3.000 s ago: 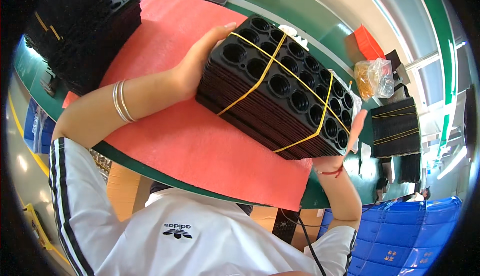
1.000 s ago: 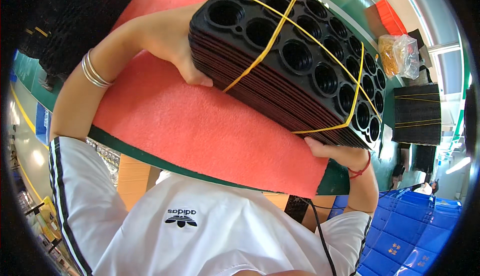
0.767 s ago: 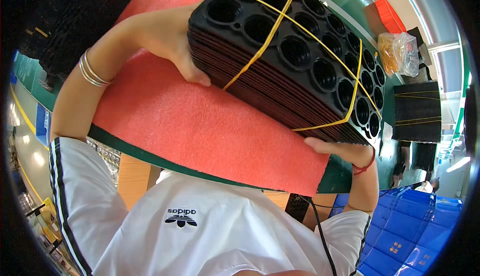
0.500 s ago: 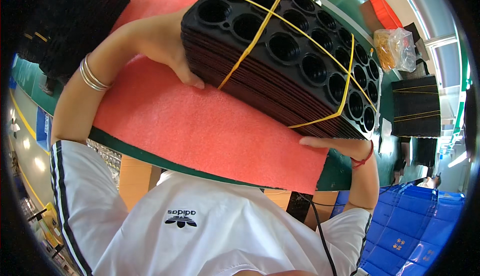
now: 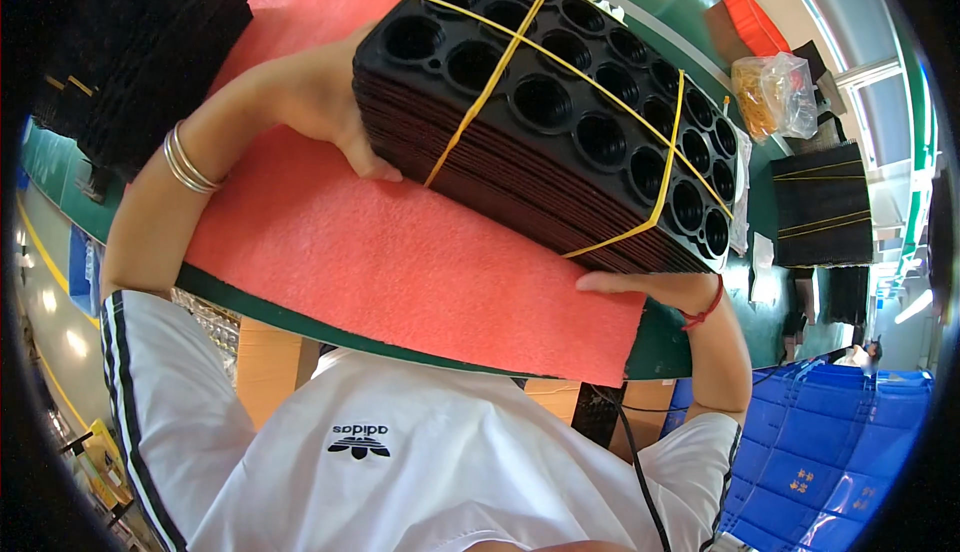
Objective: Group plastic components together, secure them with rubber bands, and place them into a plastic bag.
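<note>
Even pressure at both ends, thumbs clear of the bands

I have the bundle of black trays (image 5: 510, 167) gripped between my hands: my left hand (image 5: 335, 102) wraps its left end, thumb at the low near corner, and my right hand (image 5: 660, 287) takes the lower right corner, thumb reaching out below the near side. My other fingers are hidden, so I cannot tell how they are spread. The bundle is over the pink sheet (image 5: 400, 262), back from the near edge of the tabletop (image 5: 670, 347); whether it touches the sheet I cannot tell. To handle it well, I judge, both palms should press inward evenly, so the layers don't slip. The yellow bands (image 5: 517, 38) look thin, so the trays should bear the load. A dark stack (image 5: 130, 62) stands by the tabletop's left edge, so my left arm needs care there
</note>
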`<state>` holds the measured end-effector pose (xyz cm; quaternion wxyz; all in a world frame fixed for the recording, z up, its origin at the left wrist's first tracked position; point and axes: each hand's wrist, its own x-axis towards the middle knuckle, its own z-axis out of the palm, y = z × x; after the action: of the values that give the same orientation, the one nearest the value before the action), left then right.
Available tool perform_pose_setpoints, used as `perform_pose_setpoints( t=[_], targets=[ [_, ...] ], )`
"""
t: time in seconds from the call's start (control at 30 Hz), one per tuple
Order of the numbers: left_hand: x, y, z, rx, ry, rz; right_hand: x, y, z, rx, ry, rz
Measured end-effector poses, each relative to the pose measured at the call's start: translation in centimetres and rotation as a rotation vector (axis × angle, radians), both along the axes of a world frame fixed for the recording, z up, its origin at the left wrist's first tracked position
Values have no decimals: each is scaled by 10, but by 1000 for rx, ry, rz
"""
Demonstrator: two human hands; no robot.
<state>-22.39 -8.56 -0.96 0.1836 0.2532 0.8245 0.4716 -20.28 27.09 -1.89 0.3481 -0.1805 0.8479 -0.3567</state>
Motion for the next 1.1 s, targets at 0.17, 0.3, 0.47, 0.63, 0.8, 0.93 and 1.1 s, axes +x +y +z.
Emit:
perform_pose_setpoints(
  t=[0.17,0.3,0.47,0.63,0.8,0.93,1.1],
  targets=[
    [-2,-2,0,-76,86,-41,1,-1,18,-199,368,26],
    [-3,0,1,-180,164,-105,-25,10,52,-462,958,65],
    [-9,-2,-7,-168,350,-120,7,-54,121,-200,1003,195],
    [-9,-2,-4,-126,347,-110,-21,-99,112,-7,1062,556],
    [-6,1,-1,-79,163,-89,-27,-118,101,149,1049,447],
    [-13,3,-7,-39,163,-104,-31,-114,94,122,1074,415],
    [-19,4,-20,31,337,-85,-25,-108,106,111,1083,411]
  ],
)
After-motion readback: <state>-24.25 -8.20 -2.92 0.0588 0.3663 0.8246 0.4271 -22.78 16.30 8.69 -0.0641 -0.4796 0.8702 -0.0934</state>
